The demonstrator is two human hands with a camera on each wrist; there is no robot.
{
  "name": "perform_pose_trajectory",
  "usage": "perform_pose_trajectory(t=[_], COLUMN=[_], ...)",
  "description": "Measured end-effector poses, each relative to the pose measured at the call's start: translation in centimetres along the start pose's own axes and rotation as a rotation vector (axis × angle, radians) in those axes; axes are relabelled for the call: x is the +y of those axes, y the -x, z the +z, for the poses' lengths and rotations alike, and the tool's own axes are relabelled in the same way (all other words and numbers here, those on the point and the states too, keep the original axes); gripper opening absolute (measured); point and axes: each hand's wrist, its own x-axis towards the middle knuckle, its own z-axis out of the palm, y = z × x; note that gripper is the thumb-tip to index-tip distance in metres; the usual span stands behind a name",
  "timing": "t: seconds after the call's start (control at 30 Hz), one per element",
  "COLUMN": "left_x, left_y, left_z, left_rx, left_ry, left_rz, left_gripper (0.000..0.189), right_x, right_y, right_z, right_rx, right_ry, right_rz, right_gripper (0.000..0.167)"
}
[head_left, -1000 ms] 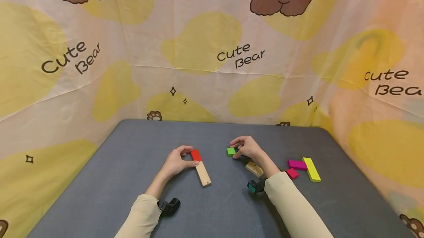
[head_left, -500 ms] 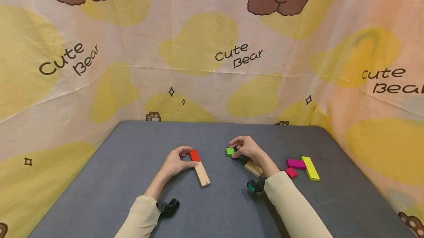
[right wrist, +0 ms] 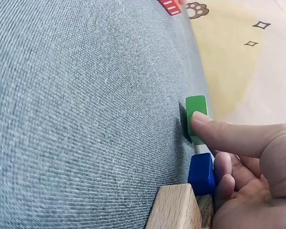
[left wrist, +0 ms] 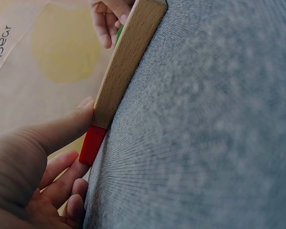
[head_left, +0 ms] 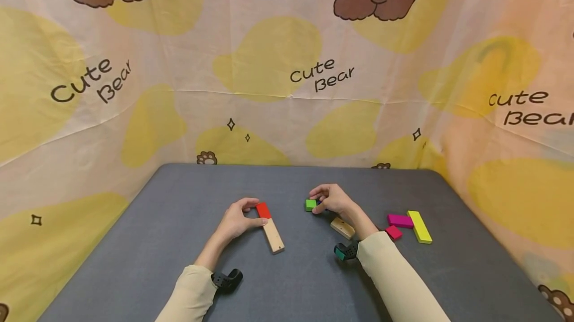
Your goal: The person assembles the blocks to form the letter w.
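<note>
My left hand (head_left: 234,221) pinches the red block (head_left: 263,211), thumb near the seam and fingers around its far end. A plain wooden block (head_left: 274,237) lies end to end with it on the table, making one slanting bar. To the right, my right hand (head_left: 335,199) grips a small green block (head_left: 310,206); in the right wrist view its thumb presses the green face and the other fingers are behind. A blue block (right wrist: 201,174) sits beside those fingers, mostly hidden in the head view. Another wooden block (head_left: 342,228) lies under the right wrist.
Right of the right forearm, a magenta block (head_left: 400,221) touches a yellow block (head_left: 419,227), with a pinkish-red block (head_left: 393,233) just in front. The grey table (head_left: 296,287) meets a bear-print cloth (head_left: 269,63) at the back and sides.
</note>
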Motion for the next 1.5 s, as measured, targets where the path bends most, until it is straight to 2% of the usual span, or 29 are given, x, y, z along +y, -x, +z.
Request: perform_pose_trajectory(t=[0.53,0.77,0.93,1.07,1.27,1.5], left_x=[-0.1,0.0,-0.1,-0.2,0.0,-0.1], left_y=[0.1,-0.1,-0.1,0.0,0.0,0.0], left_z=[-0.1,0.0,0.0,0.1,-0.1,0.0], left_rx=[-0.001,-0.007,-0.012,-0.011,-0.005,-0.001], left_ry=[0.002,-0.005,-0.003,-0.005,0.004,0.003], left_rz=[0.003,0.009,0.004,0.001,-0.007,0.002], left_gripper=[0.064,0.063,0.063,0.063,0.063,0.063], right_x=[0.0,-0.3,-1.2,-1.8,-2.2,-1.4], right_y=[0.1,0.4,2.0,3.9,6.5,8.8], right_z=[0.1,0.0,0.2,0.9,3.2,4.7], right_rx=[-0.006,0.017,0.06,0.092,0.071,-0.006], right_ry=[-0.009,-0.063,-0.036,-0.081,-0.183,-0.213], right_rz=[-0.006,0.01,-0.033,-0.052,-0.055,-0.073], right_gripper=[0.046,0.046,0.044,0.043,0.045,0.043])
